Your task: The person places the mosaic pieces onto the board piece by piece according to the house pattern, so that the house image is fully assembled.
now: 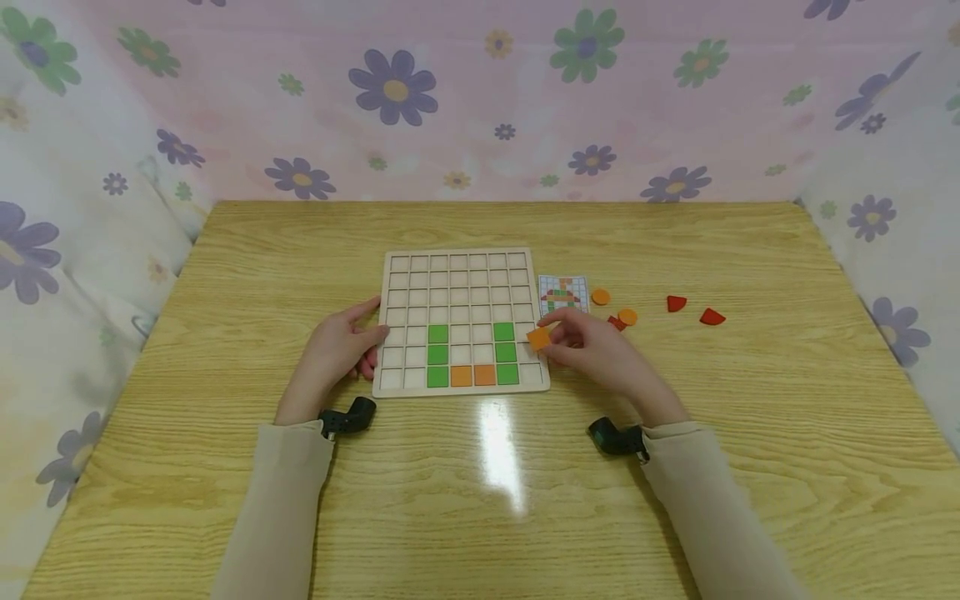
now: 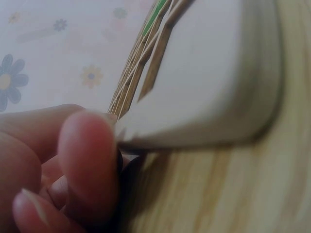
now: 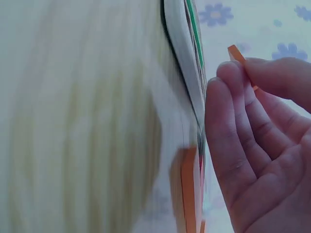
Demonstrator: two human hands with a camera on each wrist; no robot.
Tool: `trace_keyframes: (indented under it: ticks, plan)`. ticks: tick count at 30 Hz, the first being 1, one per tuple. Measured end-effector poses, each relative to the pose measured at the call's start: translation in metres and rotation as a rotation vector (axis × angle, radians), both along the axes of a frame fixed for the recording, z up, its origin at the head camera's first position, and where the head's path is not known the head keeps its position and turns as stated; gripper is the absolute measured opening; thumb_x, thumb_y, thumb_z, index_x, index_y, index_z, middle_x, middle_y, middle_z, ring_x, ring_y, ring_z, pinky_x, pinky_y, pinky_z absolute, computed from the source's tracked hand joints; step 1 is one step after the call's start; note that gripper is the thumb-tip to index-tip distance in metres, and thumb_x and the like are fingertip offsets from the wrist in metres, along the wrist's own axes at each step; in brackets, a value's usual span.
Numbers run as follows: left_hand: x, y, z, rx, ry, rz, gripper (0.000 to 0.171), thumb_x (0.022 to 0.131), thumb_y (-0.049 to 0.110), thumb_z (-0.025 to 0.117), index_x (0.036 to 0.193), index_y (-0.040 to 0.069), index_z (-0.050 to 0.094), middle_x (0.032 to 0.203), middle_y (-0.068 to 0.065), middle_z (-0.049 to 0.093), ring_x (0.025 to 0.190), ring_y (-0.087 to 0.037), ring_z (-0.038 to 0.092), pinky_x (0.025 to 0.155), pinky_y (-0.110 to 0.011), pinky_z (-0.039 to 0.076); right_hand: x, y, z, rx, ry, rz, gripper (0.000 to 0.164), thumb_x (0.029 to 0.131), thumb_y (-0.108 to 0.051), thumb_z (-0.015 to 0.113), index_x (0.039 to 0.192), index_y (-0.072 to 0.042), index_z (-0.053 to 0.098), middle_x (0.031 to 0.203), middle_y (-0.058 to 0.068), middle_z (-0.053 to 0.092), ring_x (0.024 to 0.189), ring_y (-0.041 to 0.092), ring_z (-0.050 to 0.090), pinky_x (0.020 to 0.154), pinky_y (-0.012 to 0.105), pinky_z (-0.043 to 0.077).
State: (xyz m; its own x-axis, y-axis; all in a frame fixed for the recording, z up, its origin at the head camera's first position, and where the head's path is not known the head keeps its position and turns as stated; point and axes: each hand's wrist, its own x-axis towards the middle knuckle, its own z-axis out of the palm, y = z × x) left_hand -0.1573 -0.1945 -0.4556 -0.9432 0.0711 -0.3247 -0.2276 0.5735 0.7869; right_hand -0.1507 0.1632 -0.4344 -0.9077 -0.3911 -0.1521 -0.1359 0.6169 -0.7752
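Note:
A wooden grid board [image 1: 481, 317] lies on the table, with green square tiles [image 1: 438, 354] in two columns and two orange square tiles [image 1: 472, 376] between them in the bottom row. My left hand [image 1: 337, 346] holds the board's left edge, thumb [image 2: 90, 160] against the rim. Some of its fingers are hidden. My right hand [image 1: 600, 350] pinches an orange square tile [image 1: 538, 339] between thumb and fingers, over the right edge of the board. In the right wrist view that same tile [image 3: 236, 53] sticks out past the fingertips.
A small printed pattern card [image 1: 564, 292] lies right of the board, partly behind my right hand. Beyond it are two orange round pieces [image 1: 601, 297], a partly covered red piece [image 1: 617, 322] and two red quarter-round pieces [image 1: 677, 303]. A flowered cloth [image 1: 465, 125] hangs behind the table.

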Motion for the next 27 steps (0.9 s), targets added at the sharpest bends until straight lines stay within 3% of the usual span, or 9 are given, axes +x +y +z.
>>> trace_keyframes:
  ticks: [8, 14, 27]
  plan:
    - [0.000, -0.002, -0.003, -0.018, 0.000, 0.000, 0.058, 0.086, 0.041, 0.055, 0.139, 0.033, 0.031, 0.058, -0.010, 0.059, 0.047, -0.023, 0.058, 0.042, -0.031, 0.045, 0.002, -0.030, 0.005, -0.090, -0.046, 0.050, 0.029, 0.084, -0.026, 0.063, 0.111, -0.020, 0.055, 0.087, 0.001, 0.060, 0.072, 0.017, 0.058, 0.064, 0.034, 0.048]
    - [0.000, -0.003, -0.004, -0.011, -0.007, 0.008, 0.058, 0.086, 0.041, 0.055, 0.138, 0.034, 0.031, 0.059, -0.010, 0.059, 0.048, -0.023, 0.058, 0.042, -0.031, 0.044, 0.000, -0.048, 0.000, -0.149, -0.098, 0.065, 0.027, 0.085, -0.023, 0.062, 0.111, -0.018, 0.054, 0.088, 0.002, 0.060, 0.073, 0.016, 0.060, 0.068, 0.032, 0.049]
    - [-0.002, -0.001, -0.003, -0.018, 0.011, -0.010, 0.058, 0.086, 0.042, 0.055, 0.138, 0.034, 0.031, 0.058, -0.011, 0.059, 0.047, -0.024, 0.058, 0.043, -0.032, 0.045, -0.009, -0.080, -0.002, -0.168, -0.150, -0.005, 0.026, 0.083, -0.023, 0.063, 0.107, -0.021, 0.054, 0.087, 0.002, 0.061, 0.074, 0.017, 0.060, 0.070, 0.031, 0.047]
